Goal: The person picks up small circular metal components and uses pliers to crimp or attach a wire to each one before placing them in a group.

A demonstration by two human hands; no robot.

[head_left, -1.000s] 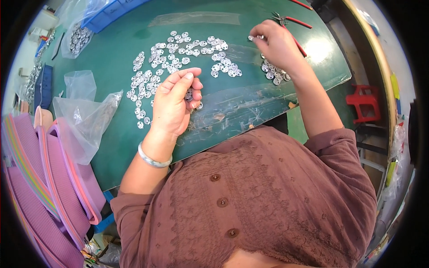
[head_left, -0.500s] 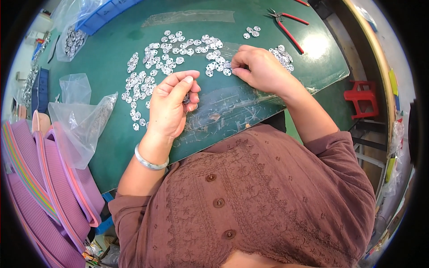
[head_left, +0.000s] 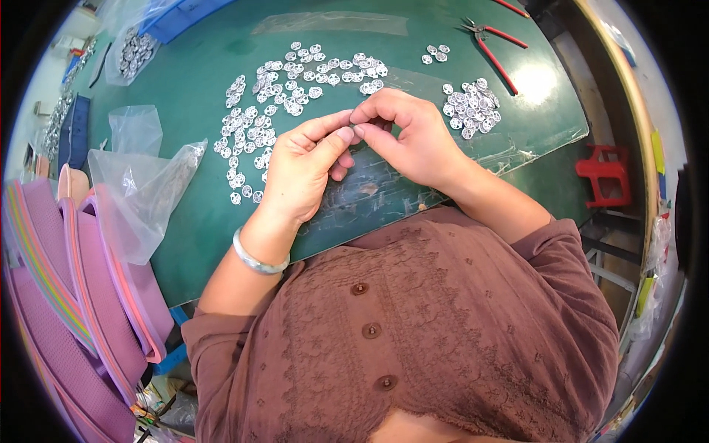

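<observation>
Left hand (head_left: 299, 166) and right hand (head_left: 413, 140) together at center of frame, thumb and index tips meeting over the green table (head_left: 196, 247). Whatever sits between the tips is too small and covered to make out; can't tell if either pinch is clamped on a piece. Silver openwork charms: loose scatter (head_left: 255, 135) left of center and above the hands, a heap (head_left: 473, 107) right of center, a small group (head_left: 435, 54) upper right, all on the tabletop. Red-handled pliers (head_left: 496, 65) lie upper right, near that group.

For good fingertip work here: light pinch by the rim, since openwork probably snags or slips under hard pressure. One hand steadies, the other does the fine turning. Thumbs apart enough to see the contact point. Best done low over the table, clear of the scatter, so a slip lands somewhere findable.
</observation>
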